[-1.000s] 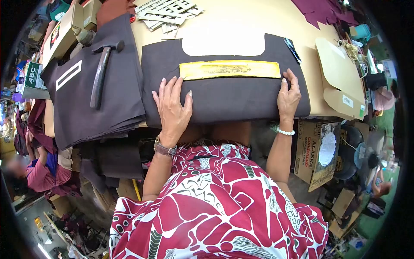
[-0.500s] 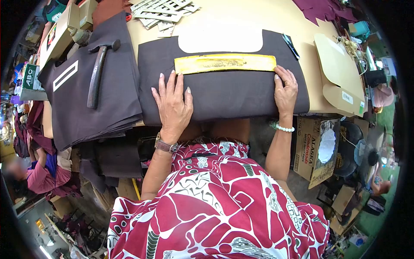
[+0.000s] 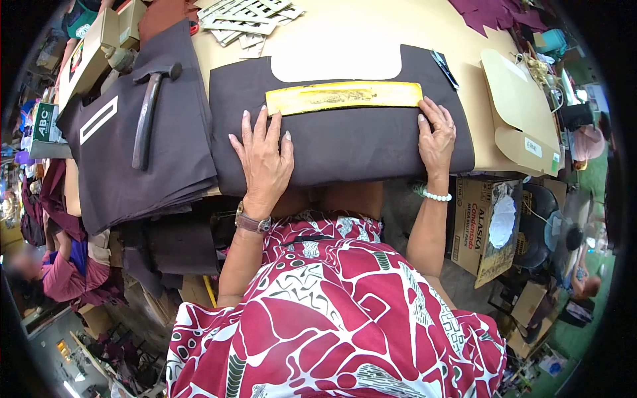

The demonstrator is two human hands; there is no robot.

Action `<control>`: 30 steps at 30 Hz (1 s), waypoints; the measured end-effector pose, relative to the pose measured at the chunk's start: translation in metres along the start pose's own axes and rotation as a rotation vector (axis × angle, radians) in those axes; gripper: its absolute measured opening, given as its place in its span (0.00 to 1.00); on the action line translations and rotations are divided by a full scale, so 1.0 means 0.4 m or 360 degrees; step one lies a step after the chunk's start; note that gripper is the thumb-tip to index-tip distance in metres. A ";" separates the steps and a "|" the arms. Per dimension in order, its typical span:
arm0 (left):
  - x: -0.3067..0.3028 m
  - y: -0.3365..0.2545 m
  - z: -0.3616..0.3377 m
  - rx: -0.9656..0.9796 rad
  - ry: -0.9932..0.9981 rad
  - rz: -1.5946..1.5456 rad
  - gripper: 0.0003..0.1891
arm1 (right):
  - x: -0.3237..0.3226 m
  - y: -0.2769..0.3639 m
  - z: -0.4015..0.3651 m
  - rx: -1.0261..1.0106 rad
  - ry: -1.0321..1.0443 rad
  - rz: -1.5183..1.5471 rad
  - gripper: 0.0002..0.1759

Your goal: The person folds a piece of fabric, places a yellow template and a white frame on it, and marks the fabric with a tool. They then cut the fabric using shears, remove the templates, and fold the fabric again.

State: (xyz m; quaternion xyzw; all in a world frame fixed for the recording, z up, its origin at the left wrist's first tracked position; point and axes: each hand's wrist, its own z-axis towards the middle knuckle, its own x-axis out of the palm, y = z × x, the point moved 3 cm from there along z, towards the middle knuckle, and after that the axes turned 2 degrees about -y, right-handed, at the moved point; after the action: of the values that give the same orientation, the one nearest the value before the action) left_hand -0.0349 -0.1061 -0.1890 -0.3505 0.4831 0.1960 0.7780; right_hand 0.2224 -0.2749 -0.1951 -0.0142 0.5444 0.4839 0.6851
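A stack of dark cloth (image 3: 345,146) lies folded on the table before me, a cutout at its top edge. Across it rests a yellow strip (image 3: 344,97) with dark smudges. My left hand (image 3: 265,156) lies spread on the cloth, its fingertips at the strip's left end. At the strip's right end my right hand (image 3: 436,138) touches the corner with its fingertips, fingers bent slightly and apart. A small pair of dark snips (image 3: 444,69) lies on the cloth's upper right. Left of the cloth, a hammer (image 3: 148,109) rests on another dark cloth pile (image 3: 179,142).
Stencil cards (image 3: 249,18) lie at the table's top. A white-framed slot piece (image 3: 99,120) is on the left pile. An opened cardboard folder (image 3: 521,106) lies at the right edge, with a cardboard box (image 3: 472,225) below. A person (image 3: 70,268) in pink is at left.
The whole scene has shifted very slightly left in view. Both hands stay at the ends of the yellow strip.
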 end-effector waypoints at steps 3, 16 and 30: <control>0.005 0.003 -0.002 0.0014 -0.0015 -0.0003 0.23 | 0.000 0.001 -0.001 -0.0016 0.0015 -0.0038 0.15; 0.008 0.003 -0.004 0.0007 -0.0050 -0.0003 0.23 | -0.003 0.004 0.001 -0.0029 0.0040 -0.0082 0.16; 0.006 -0.002 -0.002 0.0017 -0.0032 0.0046 0.25 | -0.007 0.005 0.000 -0.0021 -0.0008 -0.0003 0.16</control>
State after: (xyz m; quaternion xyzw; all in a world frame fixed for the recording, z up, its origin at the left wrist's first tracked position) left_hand -0.0338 -0.1073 -0.1910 -0.3374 0.4814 0.2079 0.7818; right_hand 0.2213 -0.2756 -0.1918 -0.0182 0.5394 0.4869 0.6867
